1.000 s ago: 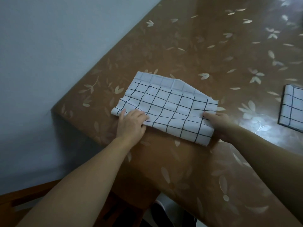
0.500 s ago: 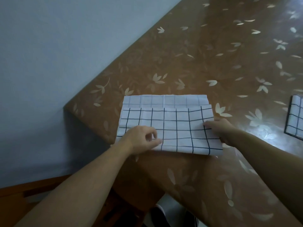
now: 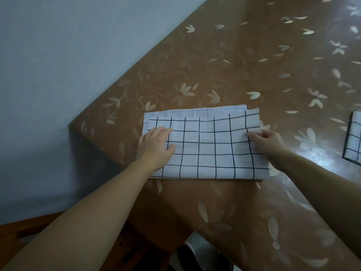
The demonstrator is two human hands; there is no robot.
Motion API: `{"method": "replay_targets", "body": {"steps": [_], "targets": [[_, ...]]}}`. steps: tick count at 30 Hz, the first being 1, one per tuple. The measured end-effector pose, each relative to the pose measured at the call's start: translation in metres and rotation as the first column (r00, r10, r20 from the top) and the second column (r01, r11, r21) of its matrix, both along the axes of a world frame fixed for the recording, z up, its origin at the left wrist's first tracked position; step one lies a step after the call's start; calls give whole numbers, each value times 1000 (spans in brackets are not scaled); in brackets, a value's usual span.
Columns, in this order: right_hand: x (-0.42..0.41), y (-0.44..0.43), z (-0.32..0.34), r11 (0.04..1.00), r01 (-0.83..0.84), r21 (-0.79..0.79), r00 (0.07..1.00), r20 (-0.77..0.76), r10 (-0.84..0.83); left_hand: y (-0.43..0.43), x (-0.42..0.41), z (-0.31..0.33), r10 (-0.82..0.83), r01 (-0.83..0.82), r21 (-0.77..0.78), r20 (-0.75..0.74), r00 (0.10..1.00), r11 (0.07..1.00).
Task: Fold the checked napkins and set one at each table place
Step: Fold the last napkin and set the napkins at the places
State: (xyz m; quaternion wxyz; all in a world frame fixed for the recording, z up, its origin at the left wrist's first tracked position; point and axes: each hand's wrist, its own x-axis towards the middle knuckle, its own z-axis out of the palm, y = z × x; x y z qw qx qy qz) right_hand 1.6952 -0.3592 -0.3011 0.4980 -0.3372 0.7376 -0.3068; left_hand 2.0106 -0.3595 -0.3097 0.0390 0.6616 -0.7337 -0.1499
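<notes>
Checked napkin (image 3: 207,147) lies flat on the desk (image 3: 234,65), spanning the gap between both hands, near the desk corner just left of the left hand. It's doubled over: fold line on the near side by the wrists, open edges on the far side past the fingertips. Layers aren't flush; a strip of the lower layer shows beyond the upper one.

Left hand (image 3: 154,145): released, fingers straight, palm down, pressing the napkin's left end.

Right hand (image 3: 267,141): fingers curled, thumb on top, pinching the napkin's right edge. Cloth ripples slightly there.

Second checked napkin (image 3: 353,137) sits well to the right of the right hand, already folded, cut off by the frame edge. Not touching either hand.

Pale wall (image 3: 68,55) beyond the left hand.
</notes>
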Motion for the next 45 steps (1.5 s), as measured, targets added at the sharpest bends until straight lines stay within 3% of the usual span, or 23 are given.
{"method": "replay_targets", "body": {"steps": [5,12,19,24,27,31,33,41,45], "targets": [[11,-20,-1,999,-5,-35,1000,-15,4,-15,3,-2,62,-63,24,6,998,998],[21,-40,-7,999,28,-15,992,-125,-29,-7,-9,-7,-163,136,231,102,981,963],[19,-44,-15,997,-56,-46,950,-311,39,-12,-11,-20,-158,106,252,195,968,962],[17,-47,-15,990,-136,-49,807,-584,82,-10,-12,-23,-135,84,249,193,972,965],[22,-40,-14,952,-298,-63,631,-761,147,-9,-15,-24,-117,67,242,197,973,968],[60,-14,-19,714,-700,6,397,-828,396,-8,-17,-29,-98,55,210,203,974,976],[78,2,-32,621,-778,96,288,-824,488,-7,-17,-33,-85,46,186,206,975,982],[46,10,-46,646,-740,187,239,-824,513,2,-16,-30,-48,16,156,202,978,988],[76,20,-43,643,-752,147,296,-796,528,24,-59,-25,-68,62,65,88,994,996]]}}
